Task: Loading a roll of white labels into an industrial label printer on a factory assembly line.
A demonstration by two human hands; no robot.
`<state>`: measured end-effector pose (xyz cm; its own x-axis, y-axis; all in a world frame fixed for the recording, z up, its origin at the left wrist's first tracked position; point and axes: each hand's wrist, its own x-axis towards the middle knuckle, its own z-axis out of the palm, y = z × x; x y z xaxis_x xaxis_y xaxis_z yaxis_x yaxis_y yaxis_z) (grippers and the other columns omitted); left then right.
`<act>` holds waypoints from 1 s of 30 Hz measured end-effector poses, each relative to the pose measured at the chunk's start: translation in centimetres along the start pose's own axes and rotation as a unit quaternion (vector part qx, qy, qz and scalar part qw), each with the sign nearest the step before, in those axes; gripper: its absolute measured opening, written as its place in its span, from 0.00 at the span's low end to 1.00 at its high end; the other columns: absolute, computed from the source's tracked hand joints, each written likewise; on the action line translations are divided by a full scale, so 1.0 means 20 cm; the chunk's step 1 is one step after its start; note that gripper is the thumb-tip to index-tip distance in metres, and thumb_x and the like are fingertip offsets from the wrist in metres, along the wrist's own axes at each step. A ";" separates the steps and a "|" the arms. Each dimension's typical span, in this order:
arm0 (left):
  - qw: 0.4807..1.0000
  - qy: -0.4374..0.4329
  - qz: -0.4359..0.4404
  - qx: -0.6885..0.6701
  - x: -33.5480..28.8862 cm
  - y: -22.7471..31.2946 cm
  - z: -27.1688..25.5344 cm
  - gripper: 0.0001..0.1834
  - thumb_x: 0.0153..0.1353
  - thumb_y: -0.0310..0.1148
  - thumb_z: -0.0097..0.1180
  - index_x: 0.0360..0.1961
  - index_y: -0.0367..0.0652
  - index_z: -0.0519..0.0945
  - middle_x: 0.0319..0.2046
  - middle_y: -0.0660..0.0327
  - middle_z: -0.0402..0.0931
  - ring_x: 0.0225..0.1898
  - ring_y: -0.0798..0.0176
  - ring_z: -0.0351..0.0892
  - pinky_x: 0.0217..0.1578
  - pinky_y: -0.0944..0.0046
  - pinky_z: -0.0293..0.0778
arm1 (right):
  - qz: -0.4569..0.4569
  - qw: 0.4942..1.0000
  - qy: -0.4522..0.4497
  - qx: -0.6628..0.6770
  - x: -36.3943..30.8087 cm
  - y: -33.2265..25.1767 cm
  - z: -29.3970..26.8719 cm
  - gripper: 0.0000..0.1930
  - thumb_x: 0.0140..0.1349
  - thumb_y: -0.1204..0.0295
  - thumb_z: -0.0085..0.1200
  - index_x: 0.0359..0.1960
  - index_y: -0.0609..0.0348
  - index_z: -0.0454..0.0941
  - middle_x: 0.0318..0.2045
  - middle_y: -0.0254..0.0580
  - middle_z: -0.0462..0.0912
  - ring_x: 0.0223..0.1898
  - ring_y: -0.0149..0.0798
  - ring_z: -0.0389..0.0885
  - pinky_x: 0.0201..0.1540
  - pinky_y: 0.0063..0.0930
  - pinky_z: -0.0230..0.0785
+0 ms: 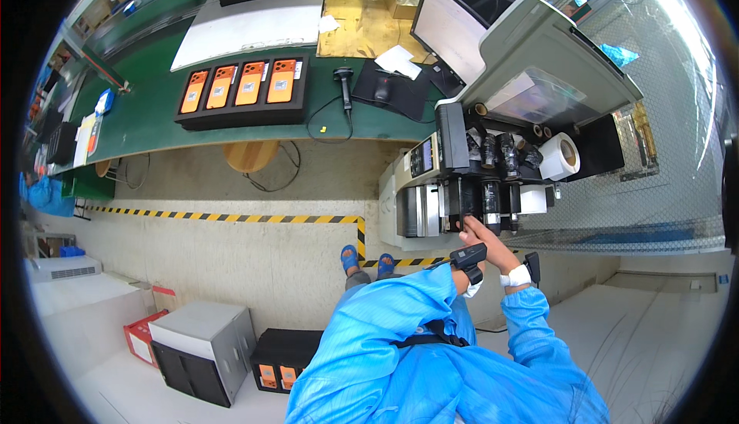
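Both my hands are at the open side of a label printer (419, 212) on the right. My right hand (493, 245) reaches into its front with fingers stretched out, their tips against the lower black ribbon roll (464, 197). My left hand (460, 279) is close beside it, mostly hidden behind the black device (469, 256) on that wrist, so its fingers do not show clearly. Inside the printer are several dark rollers and a white label roll (560, 156). The printer's grey cover (539, 62) stands raised. A small screen (423, 158) sits on its front panel.
A black foam tray (245, 120) with orange phones stands on the green bench (369, 128), near a barcode scanner (344, 85), mouse (382, 91) and monitor (450, 28). A stool (250, 155) is under the bench. Striped tape (231, 217) marks the floor. Boxes (204, 332) stand behind left.
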<state>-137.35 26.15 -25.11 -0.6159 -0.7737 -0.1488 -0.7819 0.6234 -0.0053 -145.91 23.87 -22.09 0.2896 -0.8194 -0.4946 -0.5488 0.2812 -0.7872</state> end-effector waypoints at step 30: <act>0.998 -0.007 0.064 0.006 -0.09 -0.03 0.09 0.20 0.64 0.33 0.55 0.55 0.37 0.82 0.53 0.45 0.78 0.57 0.43 0.75 0.61 0.37 0.65 | -0.050 0.991 0.094 -0.077 0.11 -0.06 0.11 0.30 0.66 0.45 0.58 0.37 0.69 0.82 0.39 0.51 0.74 0.49 0.48 0.68 0.55 0.38 0.62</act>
<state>-135.50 27.36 -26.69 -0.7092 -0.6861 -0.1620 -0.6955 0.7185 0.0020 -142.90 22.91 -23.03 0.2048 -0.9220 -0.3285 -0.6424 0.1266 -0.7559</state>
